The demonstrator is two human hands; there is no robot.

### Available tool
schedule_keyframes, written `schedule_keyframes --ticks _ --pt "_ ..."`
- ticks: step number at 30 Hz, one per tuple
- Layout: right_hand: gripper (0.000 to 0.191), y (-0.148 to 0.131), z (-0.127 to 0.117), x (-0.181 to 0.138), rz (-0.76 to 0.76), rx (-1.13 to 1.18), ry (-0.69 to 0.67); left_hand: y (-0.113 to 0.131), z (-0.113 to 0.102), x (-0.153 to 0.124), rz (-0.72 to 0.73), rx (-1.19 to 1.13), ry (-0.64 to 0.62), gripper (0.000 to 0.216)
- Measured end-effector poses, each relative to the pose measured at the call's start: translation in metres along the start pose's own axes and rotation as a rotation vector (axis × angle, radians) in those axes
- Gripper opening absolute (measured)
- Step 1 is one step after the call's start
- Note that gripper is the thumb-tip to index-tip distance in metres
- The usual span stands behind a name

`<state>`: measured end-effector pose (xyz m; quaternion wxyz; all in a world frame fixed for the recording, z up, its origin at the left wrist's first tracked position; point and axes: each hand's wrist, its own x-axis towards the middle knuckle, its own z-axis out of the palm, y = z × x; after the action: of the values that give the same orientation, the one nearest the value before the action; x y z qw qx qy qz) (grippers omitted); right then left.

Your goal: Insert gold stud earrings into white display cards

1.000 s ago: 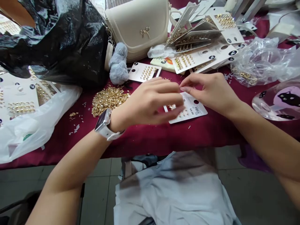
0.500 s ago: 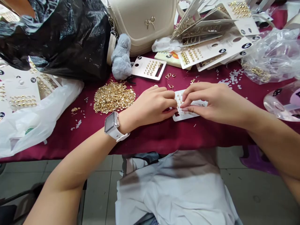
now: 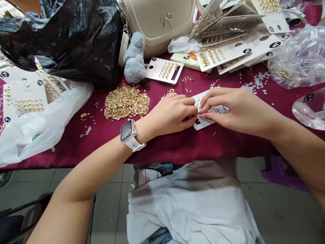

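A small white earring card [image 3: 206,124] lies back side up near the table's front edge, with printing on its right part and tiny gold bits on its left. My left hand [image 3: 175,113], wearing a watch, is at the card's left edge, its fingers curled and closed at the tips. From the right, my right hand [image 3: 235,108] reaches over the card with thumb and forefinger pinched together on its surface. Whatever either hand grips is too small or hidden to name. Left of my hands sits a pile of small gold earring backs [image 3: 127,101].
Behind are a finished-looking earring card [image 3: 165,70], a cream handbag [image 3: 157,30] with a grey plush charm [image 3: 134,59], and stacked earring cards [image 3: 225,52]. A black plastic bag [image 3: 83,44] and white bag [image 3: 50,132] stand left. Clear plastic bags [image 3: 299,57] lie right, near scattered white bits [image 3: 256,81].
The card has turned slightly, its right end now higher. Both hands stay closed over it with small finger shifts. The whole view has moved a little.
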<state>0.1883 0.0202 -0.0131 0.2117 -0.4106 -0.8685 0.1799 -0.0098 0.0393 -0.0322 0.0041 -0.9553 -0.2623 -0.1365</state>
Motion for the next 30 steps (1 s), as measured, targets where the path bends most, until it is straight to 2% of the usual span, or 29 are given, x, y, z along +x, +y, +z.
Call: schedule_keyframes --ticks 9,15,20,30 --pt "0.016 0.0000 0.0016 0.0013 0.006 -0.056 -0.019 0.0011 0.0036 0.0018 0.010 -0.103 0.024 0.011" --pt "0.015 0.0019 0.0006 0.0008 -0.003 -0.064 0.010 0.0008 0.0056 0.0031 0.022 -0.161 0.043 0.015" --pt "0.016 0.0027 0.0013 0.0013 -0.008 -0.071 -0.016 0.0000 0.0075 0.0030 0.020 -0.250 0.065 0.016" --pt "0.016 0.0002 0.0038 0.0004 0.023 -0.101 -0.003 0.0041 0.0073 0.0037 -0.062 -0.371 0.053 0.015"
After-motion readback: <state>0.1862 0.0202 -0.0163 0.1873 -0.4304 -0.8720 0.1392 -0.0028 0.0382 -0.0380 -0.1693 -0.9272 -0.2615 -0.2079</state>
